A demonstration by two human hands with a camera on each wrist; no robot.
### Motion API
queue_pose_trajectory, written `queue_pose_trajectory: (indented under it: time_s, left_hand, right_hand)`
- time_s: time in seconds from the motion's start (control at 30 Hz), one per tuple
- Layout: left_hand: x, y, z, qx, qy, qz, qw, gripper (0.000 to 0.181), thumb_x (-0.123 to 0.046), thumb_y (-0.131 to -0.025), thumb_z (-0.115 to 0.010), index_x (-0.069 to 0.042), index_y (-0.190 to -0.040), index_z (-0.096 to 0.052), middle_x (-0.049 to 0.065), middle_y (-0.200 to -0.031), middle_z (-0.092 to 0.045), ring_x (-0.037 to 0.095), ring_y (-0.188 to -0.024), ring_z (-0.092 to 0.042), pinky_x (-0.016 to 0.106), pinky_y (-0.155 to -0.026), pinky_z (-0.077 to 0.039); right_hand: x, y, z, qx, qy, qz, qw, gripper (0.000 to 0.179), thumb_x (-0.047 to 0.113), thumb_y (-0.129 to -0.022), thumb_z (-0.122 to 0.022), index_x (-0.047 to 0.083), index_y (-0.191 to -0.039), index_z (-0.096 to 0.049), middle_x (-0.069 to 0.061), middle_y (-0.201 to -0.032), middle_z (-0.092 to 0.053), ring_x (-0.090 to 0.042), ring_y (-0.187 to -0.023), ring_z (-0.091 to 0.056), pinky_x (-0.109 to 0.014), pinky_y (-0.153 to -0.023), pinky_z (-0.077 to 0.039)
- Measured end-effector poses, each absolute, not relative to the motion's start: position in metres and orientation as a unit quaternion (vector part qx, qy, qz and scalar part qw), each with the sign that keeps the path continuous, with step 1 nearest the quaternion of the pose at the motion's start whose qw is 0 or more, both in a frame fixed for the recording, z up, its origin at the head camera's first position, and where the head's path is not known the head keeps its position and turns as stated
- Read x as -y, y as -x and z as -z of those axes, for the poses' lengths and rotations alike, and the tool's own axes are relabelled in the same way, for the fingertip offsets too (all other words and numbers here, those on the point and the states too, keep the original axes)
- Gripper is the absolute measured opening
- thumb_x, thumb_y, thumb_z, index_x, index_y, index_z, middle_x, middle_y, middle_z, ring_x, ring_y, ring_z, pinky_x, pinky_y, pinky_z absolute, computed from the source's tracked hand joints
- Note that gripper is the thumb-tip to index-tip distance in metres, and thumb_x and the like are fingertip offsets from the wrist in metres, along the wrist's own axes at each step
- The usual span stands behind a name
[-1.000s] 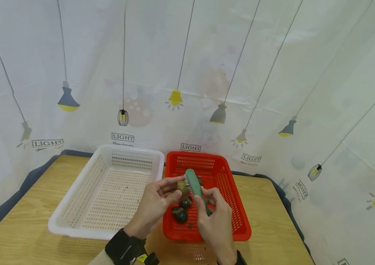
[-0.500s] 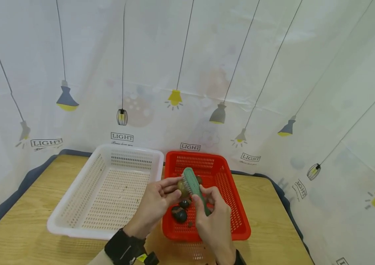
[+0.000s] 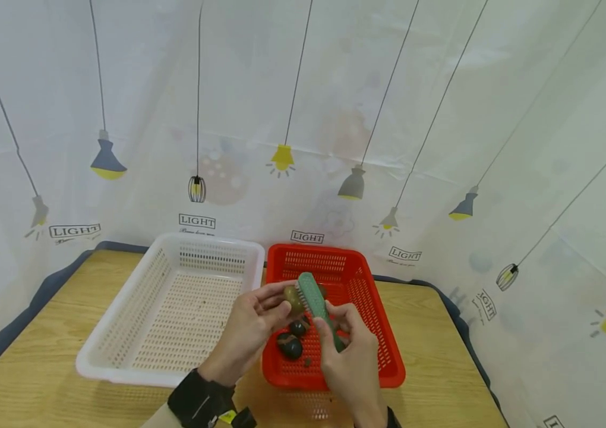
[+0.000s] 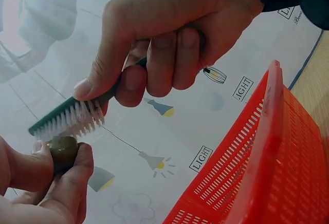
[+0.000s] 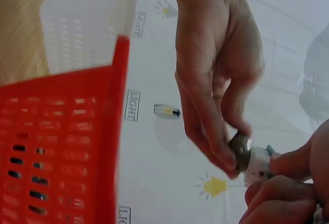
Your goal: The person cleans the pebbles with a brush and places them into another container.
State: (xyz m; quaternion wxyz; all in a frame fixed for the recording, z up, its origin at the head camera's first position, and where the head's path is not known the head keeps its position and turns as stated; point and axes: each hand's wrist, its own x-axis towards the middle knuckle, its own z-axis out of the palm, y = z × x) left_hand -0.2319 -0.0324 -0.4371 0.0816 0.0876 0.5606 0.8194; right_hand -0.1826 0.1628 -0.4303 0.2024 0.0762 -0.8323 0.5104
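Observation:
My left hand [image 3: 252, 327] pinches a smooth, rounded olive-brown stone [image 3: 293, 301] between thumb and fingertips, above the red basket [image 3: 396, 377]. With its fingers curled round the handle, my right hand [image 3: 353, 356] grips a green scrubbing brush [image 3: 311, 292]. The white bristles [image 4: 72, 118] touch the stone [image 4: 62, 154] in the left wrist view. In the right wrist view the brush mostly hides behind the right fingers. Below the hands, a large dark stone [image 3: 289, 346] and a smaller dark stone [image 3: 297, 328] lie in the basket, both with brownish marks. Another brownish one is partly hidden behind the brush.
A white perforated basket [image 3: 86, 362] stands left of the red one, with dark specks on its bottom. Both sit on a wooden table [image 3: 436, 356]. Behind the table hangs a pale curtain [image 3: 249, 89] printed with lamps.
The brush shifts slightly left and up, then back right and down, against the stone. The stone tilts a little in my left fingers. The baskets stay put.

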Motion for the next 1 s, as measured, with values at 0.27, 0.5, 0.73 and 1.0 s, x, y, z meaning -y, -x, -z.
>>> queue_pose_trajectory:
  time_s: [0.27,0.5,0.73,1.0]
  left_hand:
    - [0.031,0.230,0.438,-0.570,-0.098,-0.810,0.093,0.048,0.000,-0.117,-0.066,0.009,-0.163,-0.058,0.024,-0.149,-0.076,0.016,-0.125,-0.081,0.028,-0.107,-0.070]
    - [0.036,0.231,0.437,-0.548,-0.075,-0.829,0.089,0.046,0.003,-0.116,-0.065,0.004,-0.163,-0.060,0.027,-0.159,-0.069,0.024,-0.135,-0.079,0.036,-0.113,-0.068]
    - [0.034,0.230,0.438,-0.557,-0.072,-0.823,0.087,0.046,0.000,-0.117,-0.065,0.007,-0.162,-0.058,0.026,-0.157,-0.071,0.019,-0.128,-0.079,0.031,-0.110,-0.070]
    - [0.032,0.231,0.441,-0.568,-0.081,-0.812,0.105,0.047,0.001,-0.117,-0.065,0.007,-0.163,-0.058,0.029,-0.155,-0.070,0.022,-0.131,-0.078,0.033,-0.110,-0.070]
  right_hand:
    - [-0.155,0.187,0.431,0.837,-0.107,-0.494,0.208,0.019,0.018,-0.111,-0.083,0.010,-0.126,-0.073,-0.016,-0.141,-0.084,-0.022,-0.103,-0.087,-0.026,-0.080,-0.071]
    - [-0.160,0.188,0.435,0.836,-0.075,-0.505,0.201,0.017,0.011,-0.111,-0.082,0.007,-0.125,-0.073,-0.019,-0.142,-0.083,-0.022,-0.105,-0.086,-0.042,-0.089,-0.076]
    - [-0.156,0.179,0.438,0.838,-0.081,-0.503,0.194,0.018,0.018,-0.111,-0.083,0.011,-0.124,-0.073,-0.014,-0.142,-0.084,-0.015,-0.102,-0.086,-0.040,-0.088,-0.077]
    - [-0.158,0.191,0.439,0.832,-0.089,-0.509,0.201,0.018,0.010,-0.111,-0.081,0.006,-0.127,-0.073,-0.019,-0.140,-0.084,-0.023,-0.104,-0.085,-0.027,-0.083,-0.071]
